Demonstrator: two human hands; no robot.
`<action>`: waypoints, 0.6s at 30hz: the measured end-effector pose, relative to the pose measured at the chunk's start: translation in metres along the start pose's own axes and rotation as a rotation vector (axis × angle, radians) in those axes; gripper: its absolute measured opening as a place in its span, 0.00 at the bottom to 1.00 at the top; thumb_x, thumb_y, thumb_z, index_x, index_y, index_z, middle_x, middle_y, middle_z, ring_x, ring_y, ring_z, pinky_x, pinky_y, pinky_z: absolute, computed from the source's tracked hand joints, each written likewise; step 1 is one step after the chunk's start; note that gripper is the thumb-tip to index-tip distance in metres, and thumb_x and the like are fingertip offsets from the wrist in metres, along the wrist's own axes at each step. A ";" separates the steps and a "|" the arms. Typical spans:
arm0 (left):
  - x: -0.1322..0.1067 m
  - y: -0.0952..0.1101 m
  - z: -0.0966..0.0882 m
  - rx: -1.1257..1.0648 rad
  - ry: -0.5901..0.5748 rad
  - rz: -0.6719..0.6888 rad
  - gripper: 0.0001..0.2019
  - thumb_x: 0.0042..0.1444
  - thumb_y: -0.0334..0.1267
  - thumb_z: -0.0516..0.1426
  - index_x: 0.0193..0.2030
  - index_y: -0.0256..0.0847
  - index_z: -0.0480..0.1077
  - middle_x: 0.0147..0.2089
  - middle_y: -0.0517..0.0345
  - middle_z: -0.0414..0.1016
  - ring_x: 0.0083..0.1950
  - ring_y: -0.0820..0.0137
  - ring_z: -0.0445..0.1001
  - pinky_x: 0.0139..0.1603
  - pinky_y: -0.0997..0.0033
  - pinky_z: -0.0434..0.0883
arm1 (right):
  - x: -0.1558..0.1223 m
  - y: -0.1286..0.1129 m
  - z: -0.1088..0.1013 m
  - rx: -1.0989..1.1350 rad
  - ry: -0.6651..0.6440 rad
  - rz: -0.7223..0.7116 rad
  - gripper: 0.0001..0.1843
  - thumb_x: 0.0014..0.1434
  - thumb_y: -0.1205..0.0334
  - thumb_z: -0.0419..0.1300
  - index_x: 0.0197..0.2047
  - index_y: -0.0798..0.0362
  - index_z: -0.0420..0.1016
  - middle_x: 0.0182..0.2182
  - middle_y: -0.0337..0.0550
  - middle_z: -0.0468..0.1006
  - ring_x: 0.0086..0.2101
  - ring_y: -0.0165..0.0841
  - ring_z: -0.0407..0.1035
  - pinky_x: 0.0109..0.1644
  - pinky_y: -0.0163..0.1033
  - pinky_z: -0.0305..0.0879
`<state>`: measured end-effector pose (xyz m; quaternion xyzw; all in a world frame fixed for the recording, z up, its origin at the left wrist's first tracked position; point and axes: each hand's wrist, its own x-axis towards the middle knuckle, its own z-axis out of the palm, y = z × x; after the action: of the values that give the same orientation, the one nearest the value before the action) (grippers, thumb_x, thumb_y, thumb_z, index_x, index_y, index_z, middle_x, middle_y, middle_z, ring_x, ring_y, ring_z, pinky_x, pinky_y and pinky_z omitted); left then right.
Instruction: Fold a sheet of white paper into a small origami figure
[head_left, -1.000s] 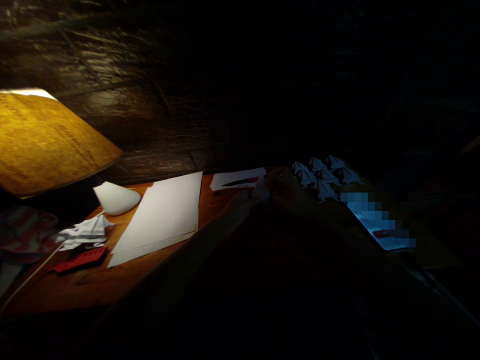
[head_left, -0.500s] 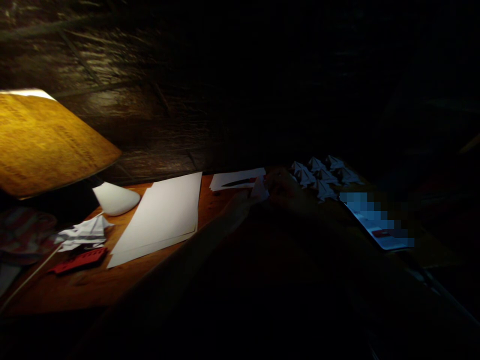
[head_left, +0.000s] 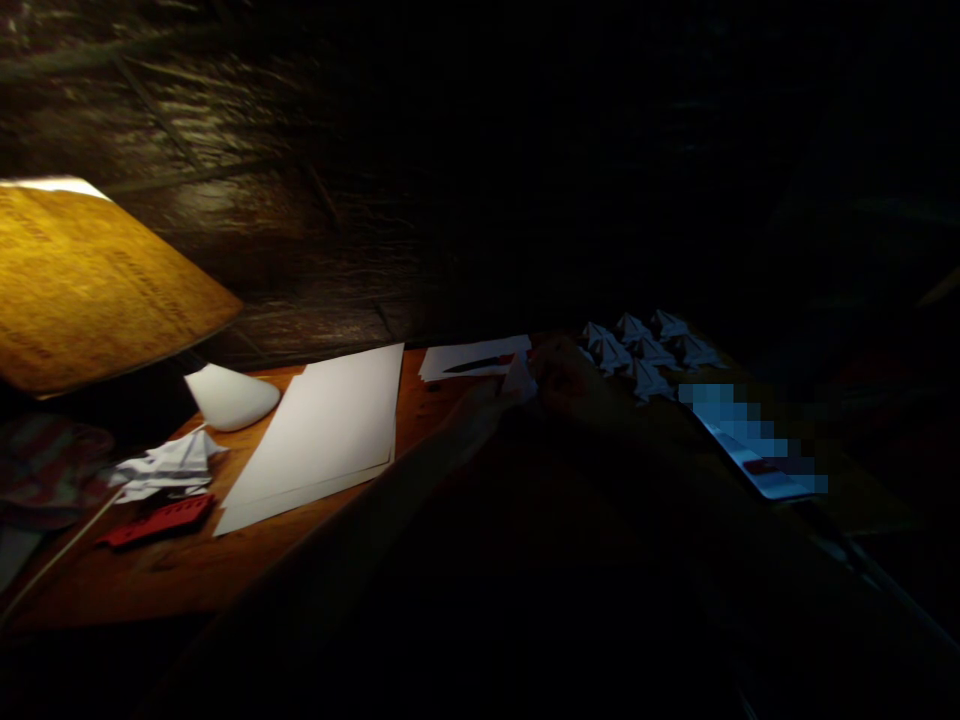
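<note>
Deep shadow covers most of both my hands. A small piece of folded white paper [head_left: 519, 376] stands up between them, pointed at the top. My left hand [head_left: 480, 408] is closed on its lower left side. Curled in close at the paper's right edge, my right hand [head_left: 564, 375] pinches it, though its fingertips are hard to make out. Just behind the paper, a knife [head_left: 472, 366] with a dark blade and a reddish handle lies on a small stack of white sheets [head_left: 442, 355].
Several folded paper shapes [head_left: 651, 352] sit at the back right, near a lit phone [head_left: 750, 455]. Large white sheets [head_left: 322, 430] lie on the wooden table [head_left: 247, 570]. Further left are a lamp [head_left: 90, 290], a red plastic object [head_left: 161, 522] and crumpled striped paper [head_left: 169, 468].
My right hand has shifted very slightly at the folded paper, with its fingers turned a little. Everything else stays in place.
</note>
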<state>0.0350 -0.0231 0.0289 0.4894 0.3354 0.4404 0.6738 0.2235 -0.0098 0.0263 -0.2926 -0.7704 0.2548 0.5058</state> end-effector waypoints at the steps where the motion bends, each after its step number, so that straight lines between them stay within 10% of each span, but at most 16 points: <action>1: 0.000 0.000 0.000 -0.003 0.002 -0.002 0.19 0.52 0.35 0.68 0.50 0.32 0.77 0.48 0.43 0.82 0.59 0.52 0.76 0.61 0.53 0.70 | 0.000 0.000 0.000 -0.010 -0.004 0.004 0.19 0.46 0.76 0.57 0.41 0.50 0.74 0.45 0.46 0.67 0.43 0.37 0.68 0.40 0.40 0.69; 18: -0.003 0.002 0.003 0.040 0.040 -0.007 0.17 0.66 0.42 0.59 0.57 0.35 0.71 0.57 0.44 0.74 0.54 0.60 0.75 0.55 0.54 0.75 | 0.000 0.001 0.000 -0.022 0.035 0.005 0.10 0.51 0.71 0.61 0.38 0.50 0.73 0.44 0.45 0.68 0.41 0.36 0.68 0.39 0.42 0.70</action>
<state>0.0362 -0.0272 0.0316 0.4926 0.3593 0.4408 0.6587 0.2237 -0.0089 0.0261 -0.3045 -0.7635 0.2423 0.5154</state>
